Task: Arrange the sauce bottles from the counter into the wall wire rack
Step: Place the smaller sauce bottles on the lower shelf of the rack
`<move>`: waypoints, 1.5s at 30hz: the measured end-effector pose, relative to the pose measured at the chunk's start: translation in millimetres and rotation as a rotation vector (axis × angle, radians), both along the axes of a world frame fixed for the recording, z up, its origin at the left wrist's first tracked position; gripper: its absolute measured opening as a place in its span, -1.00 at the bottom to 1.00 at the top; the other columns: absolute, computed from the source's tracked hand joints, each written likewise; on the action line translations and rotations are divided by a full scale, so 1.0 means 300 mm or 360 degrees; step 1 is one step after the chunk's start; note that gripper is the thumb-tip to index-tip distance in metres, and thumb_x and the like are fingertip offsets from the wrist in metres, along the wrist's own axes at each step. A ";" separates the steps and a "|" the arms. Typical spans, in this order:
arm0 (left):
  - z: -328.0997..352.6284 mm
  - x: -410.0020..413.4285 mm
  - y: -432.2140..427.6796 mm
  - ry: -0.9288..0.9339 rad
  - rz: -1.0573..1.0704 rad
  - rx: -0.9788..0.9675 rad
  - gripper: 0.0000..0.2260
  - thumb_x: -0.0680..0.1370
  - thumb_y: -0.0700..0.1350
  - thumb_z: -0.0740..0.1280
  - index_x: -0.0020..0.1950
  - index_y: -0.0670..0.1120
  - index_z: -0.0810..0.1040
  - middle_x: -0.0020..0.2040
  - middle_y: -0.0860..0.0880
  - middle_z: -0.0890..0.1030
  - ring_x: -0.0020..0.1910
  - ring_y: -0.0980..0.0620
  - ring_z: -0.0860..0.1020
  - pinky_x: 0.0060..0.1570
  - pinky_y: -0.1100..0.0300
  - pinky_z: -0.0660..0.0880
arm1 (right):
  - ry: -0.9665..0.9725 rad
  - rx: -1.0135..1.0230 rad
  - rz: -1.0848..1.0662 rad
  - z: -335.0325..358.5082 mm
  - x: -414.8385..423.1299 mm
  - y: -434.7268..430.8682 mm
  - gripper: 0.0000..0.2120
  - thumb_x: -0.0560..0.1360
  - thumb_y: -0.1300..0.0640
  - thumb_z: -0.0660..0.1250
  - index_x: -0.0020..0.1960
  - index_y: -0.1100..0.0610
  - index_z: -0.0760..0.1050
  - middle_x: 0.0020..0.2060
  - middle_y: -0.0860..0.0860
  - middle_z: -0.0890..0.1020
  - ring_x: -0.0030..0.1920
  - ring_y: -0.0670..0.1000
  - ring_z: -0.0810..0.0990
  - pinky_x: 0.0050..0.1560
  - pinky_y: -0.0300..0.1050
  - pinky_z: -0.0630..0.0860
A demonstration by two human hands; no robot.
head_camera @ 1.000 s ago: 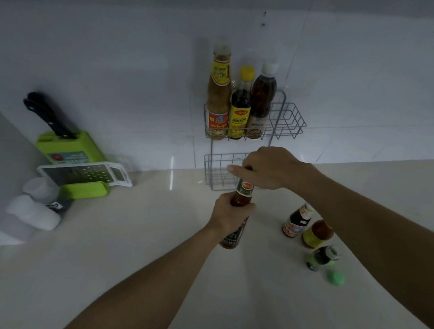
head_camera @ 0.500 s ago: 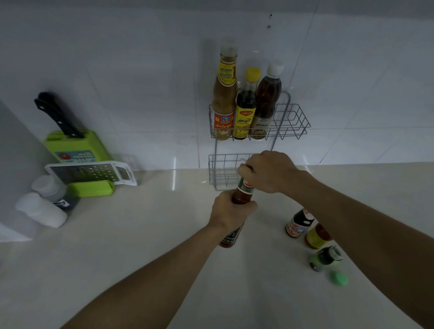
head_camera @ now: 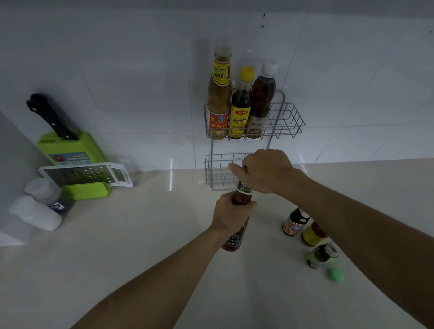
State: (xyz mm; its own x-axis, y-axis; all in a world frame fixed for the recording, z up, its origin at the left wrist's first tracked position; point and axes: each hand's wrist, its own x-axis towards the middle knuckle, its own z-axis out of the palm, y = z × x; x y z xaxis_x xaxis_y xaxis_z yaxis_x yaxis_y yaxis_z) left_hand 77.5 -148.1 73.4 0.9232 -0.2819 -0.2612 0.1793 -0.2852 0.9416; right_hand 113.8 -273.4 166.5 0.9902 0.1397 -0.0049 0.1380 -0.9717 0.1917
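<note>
A red sauce bottle is held over the pale counter, the left hand wrapped tightly around its upper body while the right hand is closed over the neck and cap from above. The bottle is tilted, its top leaning toward the wall and its base nearest the camera, just in front of the lower basket of the wall wire rack. Whether the base rests on the counter cannot be told.

In the upper basket, three bottles are seen standing upright and side by side: a tall tan-sauce bottle, a yellow-capped bottle and a white-capped bottle; the basket's right part is left free.

Three small bottles are grouped on the counter to the right, partly hidden by the right forearm: a dark bottle with a red label, a yellow-labelled one and a green one, with a loose green cap lying just beside the last.

At far left, a green knife block, a grater and two white-capped containers are set against the wall.
</note>
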 end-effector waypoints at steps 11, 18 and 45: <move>-0.015 -0.011 0.002 0.0025 0.0026 0.0108 -0.84 0.32 0.00 0.42 -0.26 -0.07 0.58 -0.35 -0.06 0.64 -0.36 -0.01 0.61 -0.18 -0.01 0.63 | 0.0238 0.0089 -0.0108 0.007 -0.031 0.008 -0.38 0.62 -0.30 -0.11 0.10 0.11 0.54 -0.02 0.11 0.63 -0.04 0.13 0.57 -0.03 0.02 0.54; -0.020 -0.015 0.000 -0.0111 0.0085 0.0215 -0.85 0.31 0.03 0.40 -0.32 0.00 0.51 -0.43 0.03 0.58 -0.45 0.05 0.54 -0.28 0.04 0.61 | 0.0144 0.0259 -0.0364 -0.006 -0.038 0.031 -0.54 0.61 -0.16 0.01 0.05 0.18 0.50 -0.11 0.15 0.54 -0.12 0.17 0.50 -0.12 -0.03 0.49; -0.152 0.312 0.076 0.0187 0.0313 0.0035 -0.60 0.63 -0.18 0.12 0.47 -0.19 0.31 0.38 -0.10 0.31 0.32 -0.13 0.38 0.33 -0.01 0.35 | -0.0251 0.1701 -0.0215 -0.167 0.049 -0.013 -0.70 0.53 0.13 0.41 0.23 0.16 0.48 0.05 0.05 0.64 0.06 0.06 0.62 0.12 -0.01 0.58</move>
